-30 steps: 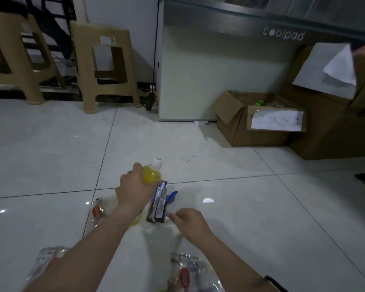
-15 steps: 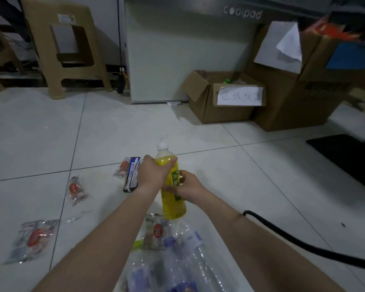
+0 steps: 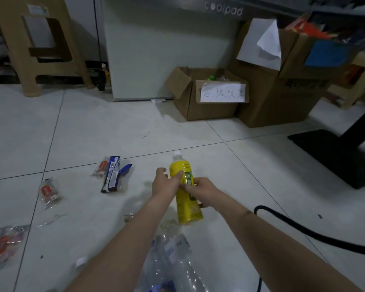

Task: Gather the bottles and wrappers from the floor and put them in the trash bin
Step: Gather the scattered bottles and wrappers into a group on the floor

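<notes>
Swapping grips: a second ago just the left hand [image 3: 167, 184] had the yellow bottle [image 3: 189, 209] while the right hand [image 3: 201, 191] poked at the floor [image 3: 240, 165]. Now both hold it and the labelled cardboard box [image 3: 211, 106] sits more squarely ahead, so I'd guess that's the next stop. Right fingers [image 3: 187, 188] curl round its middle and the left thumb lies across the front higher up; bottle's well short of the box, cap toward it, and the blue wrapper [image 3: 112, 175] is still lying well apart from the box too.

Yellow bottle [image 3: 185, 199], white-capped and nearly upright, is held by the left hand [image 3: 167, 184] and right hand [image 3: 202, 190]. Clear bottles [image 3: 173, 260] lie at the floor's [image 3: 93, 127] near edge, wrappers [image 3: 112, 175] scattered left. The open cardboard bin [image 3: 211, 108] stands beyond.
</notes>
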